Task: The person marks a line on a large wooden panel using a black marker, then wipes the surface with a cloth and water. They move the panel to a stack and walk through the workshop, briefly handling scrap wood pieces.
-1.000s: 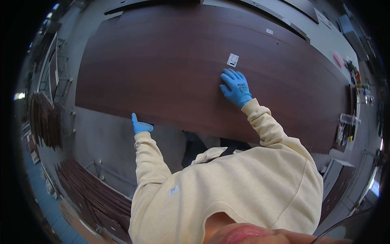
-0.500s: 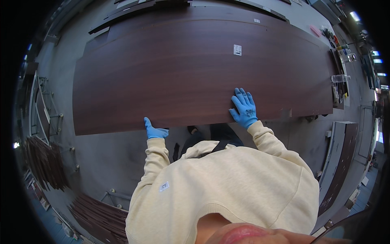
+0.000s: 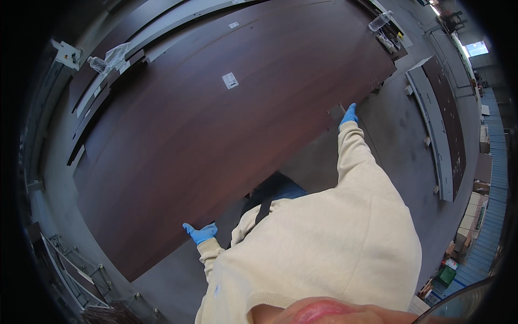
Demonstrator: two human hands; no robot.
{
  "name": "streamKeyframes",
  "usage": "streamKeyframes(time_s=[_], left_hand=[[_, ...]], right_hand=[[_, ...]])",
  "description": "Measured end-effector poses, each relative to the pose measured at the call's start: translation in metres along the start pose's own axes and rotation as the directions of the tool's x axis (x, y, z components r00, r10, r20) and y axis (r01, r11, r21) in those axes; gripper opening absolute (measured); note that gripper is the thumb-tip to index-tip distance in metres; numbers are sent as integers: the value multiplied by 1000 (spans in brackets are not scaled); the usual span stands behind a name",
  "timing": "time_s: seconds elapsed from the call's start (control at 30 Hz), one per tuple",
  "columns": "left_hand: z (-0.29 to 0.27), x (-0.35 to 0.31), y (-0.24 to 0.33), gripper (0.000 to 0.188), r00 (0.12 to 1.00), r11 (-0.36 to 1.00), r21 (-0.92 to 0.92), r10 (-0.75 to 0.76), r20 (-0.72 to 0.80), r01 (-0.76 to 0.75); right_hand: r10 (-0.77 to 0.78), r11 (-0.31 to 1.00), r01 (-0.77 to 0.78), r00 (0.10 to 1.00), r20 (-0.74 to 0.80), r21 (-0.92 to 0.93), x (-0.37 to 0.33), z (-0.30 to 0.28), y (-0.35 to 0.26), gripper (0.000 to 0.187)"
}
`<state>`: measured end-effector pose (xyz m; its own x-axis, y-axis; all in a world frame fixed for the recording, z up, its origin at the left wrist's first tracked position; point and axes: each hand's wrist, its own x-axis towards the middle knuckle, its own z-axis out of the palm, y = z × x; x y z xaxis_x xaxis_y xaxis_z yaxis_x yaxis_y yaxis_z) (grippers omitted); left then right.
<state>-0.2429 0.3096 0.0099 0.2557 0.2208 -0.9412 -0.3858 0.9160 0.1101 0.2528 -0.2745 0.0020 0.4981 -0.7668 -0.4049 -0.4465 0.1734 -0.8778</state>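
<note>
A long dark brown wood-grain panel (image 3: 189, 140) lies in front of me, with a white label (image 3: 230, 81) on its face. My left hand (image 3: 200, 233), in a blue glove, grips the near edge toward the left end. Its thumb rests on top and its fingers go under the edge, partly hidden. My right hand (image 3: 349, 114), also blue-gloved, is at the near edge toward the right end, beside a small notch (image 3: 335, 112). Its thumb points up along the edge, while its other fingers are hidden below.
Long dark profiles (image 3: 102, 100) lie beyond the panel, with a clear plastic bottle (image 3: 98, 65) there. Another bottle (image 3: 380, 21) lies by the far right corner. A grey and brown panel stack (image 3: 440, 129) stands at right. A metal rack (image 3: 73, 270) is at lower left.
My right hand has gone from lying flat on the panel to its near edge, farther right. My left hand stays at the edge. The whole view has turned to the right.
</note>
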Motion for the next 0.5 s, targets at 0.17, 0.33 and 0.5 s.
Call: streamKeyframes(time_s=[0.17,0.33,0.5], left_hand=[[-19,-6,35,101,999,997,70,25,-25,-24],[-33,-1,52,99,994,988,146,-28,-106,43],[-33,7,53,99,974,987,158,12,-226,25]], right_hand=[[378,706,-551,825,420,445,-26,45,14,85],[322,759,-451,887,333,469,-29,37,11,64],[334,816,-404,913,233,413,-16,18,2,60]])
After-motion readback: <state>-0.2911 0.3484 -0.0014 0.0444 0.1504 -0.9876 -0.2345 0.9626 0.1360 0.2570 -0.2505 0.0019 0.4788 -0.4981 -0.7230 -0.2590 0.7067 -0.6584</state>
